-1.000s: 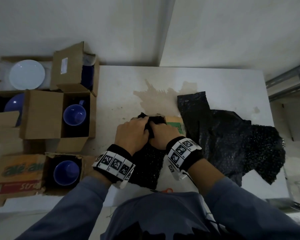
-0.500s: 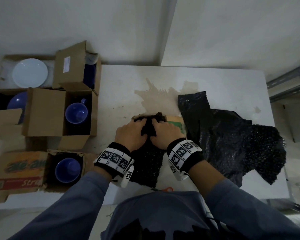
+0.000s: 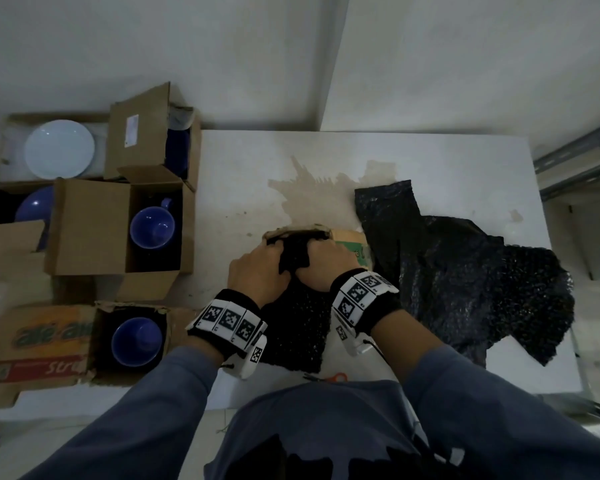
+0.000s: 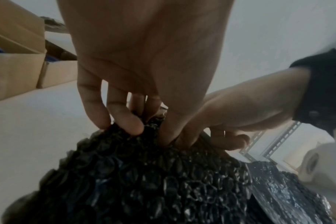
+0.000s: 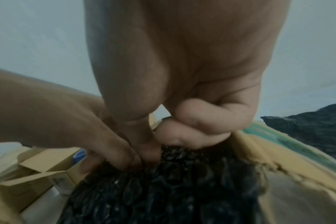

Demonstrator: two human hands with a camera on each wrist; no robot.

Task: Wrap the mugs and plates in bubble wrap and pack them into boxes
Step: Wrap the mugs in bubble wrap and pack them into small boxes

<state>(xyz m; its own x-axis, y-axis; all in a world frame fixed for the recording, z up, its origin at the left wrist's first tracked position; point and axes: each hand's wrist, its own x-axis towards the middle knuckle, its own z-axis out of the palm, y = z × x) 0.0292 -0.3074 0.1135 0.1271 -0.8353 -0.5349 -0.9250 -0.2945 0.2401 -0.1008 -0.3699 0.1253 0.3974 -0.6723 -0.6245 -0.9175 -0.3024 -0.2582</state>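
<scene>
Since the earlier frames both hands have pushed the black bubble wrap (image 3: 293, 252) farther into the torn cardboard box (image 3: 349, 237) mid-tabletop (image 3: 465, 161). Left hand (image 3: 257, 275) and right hand (image 3: 321, 266) pinch its knobbly, glossy folds.

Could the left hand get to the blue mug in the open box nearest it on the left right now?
Probably not just yet. The mug sits uncovered in its open box beside the left hand, so the path looks free, but that hand and the right hand are both gripping the black bubble wrap.
</scene>
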